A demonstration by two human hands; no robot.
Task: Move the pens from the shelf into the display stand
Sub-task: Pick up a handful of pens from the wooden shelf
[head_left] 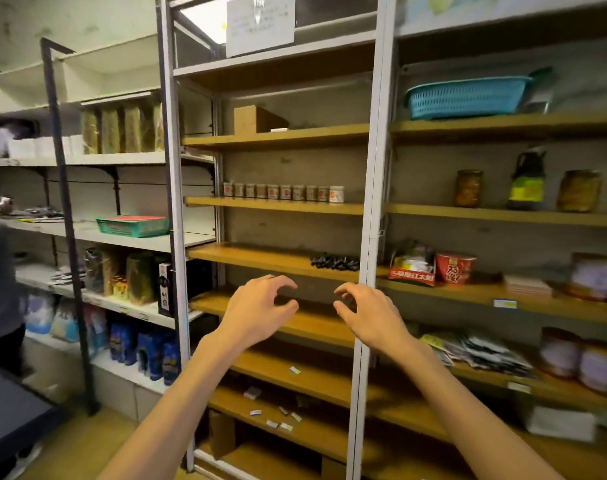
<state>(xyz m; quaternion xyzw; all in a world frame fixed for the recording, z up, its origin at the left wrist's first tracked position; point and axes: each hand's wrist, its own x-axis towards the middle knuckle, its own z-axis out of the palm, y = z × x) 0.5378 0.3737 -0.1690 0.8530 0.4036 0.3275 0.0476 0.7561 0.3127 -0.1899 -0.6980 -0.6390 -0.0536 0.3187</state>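
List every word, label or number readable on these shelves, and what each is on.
No text reads with certainty.
White sign: handwriting blurred.
Red packet: Chinese characters, too blurred.
Red cup: large characters, unreadable.
Small jars: labels too small.
Shelf price tags: unreadable.

ten small jars (284, 192), two baskets (466, 97), two hands (260, 308).

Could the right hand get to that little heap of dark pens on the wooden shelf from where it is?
Probably yes. The right hand hangs empty just below the heap of dark pens lying at the wooden shelf front edge. Only the grey metal upright stands close beside them.
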